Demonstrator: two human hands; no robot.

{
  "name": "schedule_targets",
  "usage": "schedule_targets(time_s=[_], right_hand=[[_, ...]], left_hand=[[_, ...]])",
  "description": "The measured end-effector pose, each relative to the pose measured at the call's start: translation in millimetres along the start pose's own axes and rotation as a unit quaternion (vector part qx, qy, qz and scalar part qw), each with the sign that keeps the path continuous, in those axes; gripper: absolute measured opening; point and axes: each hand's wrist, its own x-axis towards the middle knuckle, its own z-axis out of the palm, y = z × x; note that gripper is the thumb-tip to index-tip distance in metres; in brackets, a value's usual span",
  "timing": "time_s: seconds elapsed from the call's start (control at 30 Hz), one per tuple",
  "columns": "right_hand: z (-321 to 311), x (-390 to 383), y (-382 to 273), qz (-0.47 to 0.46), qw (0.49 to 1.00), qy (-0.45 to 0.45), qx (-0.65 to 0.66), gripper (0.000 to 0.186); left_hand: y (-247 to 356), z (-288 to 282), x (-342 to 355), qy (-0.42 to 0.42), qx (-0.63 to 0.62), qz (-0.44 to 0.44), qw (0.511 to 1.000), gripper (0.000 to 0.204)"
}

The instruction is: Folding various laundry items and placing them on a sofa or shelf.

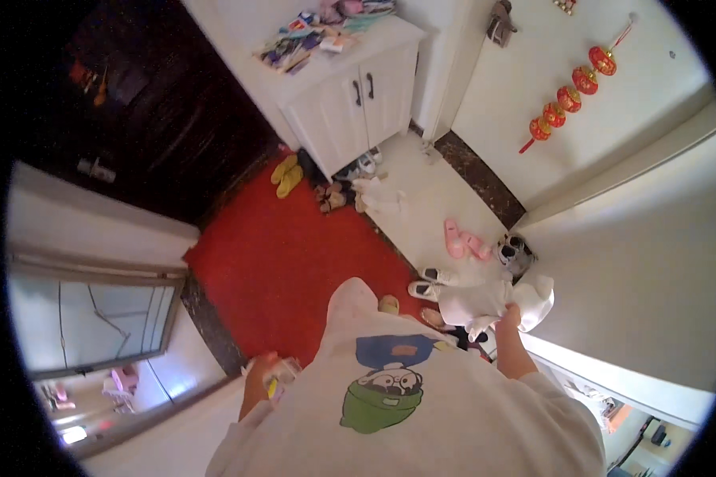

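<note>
1. A bunched white item (pixel 537 296) is near white shoes (pixel 422 291), with the person's right hand (pixel 511 318) gripping part of it
2. The left hand (pixel 258 370) is at a pale bundle (pixel 289 370); its grip cannot be told
3. Pink slippers (pixel 454 238) lie beyond the shoes
4. A red mat (pixel 286 254) extends toward a white cabinet (pixel 334 119)

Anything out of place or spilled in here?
Mostly clutter: the pile on the white cabinet looks jumbled, and the pink slippers lie angled apart on the pale floor. No spill stands out.
</note>
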Motion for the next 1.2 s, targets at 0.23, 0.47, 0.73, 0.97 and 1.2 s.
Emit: schedule_targets(time_s=[0.23, 0.47, 0.73, 0.97, 1.2], right_hand=[[112, -77, -80, -0.016, 0.998, 0.066, 0.002, 0.029], [104, -62, -66, -0.184, 0.960, 0.183, -0.104, 0.040], [148, -65, -74, -0.232, 0.960, 0.143, -0.071, 0.024], [109, 101, 3, -0.237, 0.655, 0.097, -0.710, 0.028], [231, 122, -167, -0.155, 0.843, 0.052, -0.513, 0.037]], left_hand=[[-60, -138, 115, -0.108, -0.314, -0.404, 0.852, 0.039], [385, -403, 448, 0.150, -0.032, 0.129, 0.980, 0.027], [828, -478, 486, 0.065, -0.115, 0.546, 0.828, 0.034], [1135, -514, 456, 0.230, -0.162, 0.671, 0.686, 0.052], [1278, -497, 513, 0.511, -0.291, 0.549, 0.594, 0.057]])
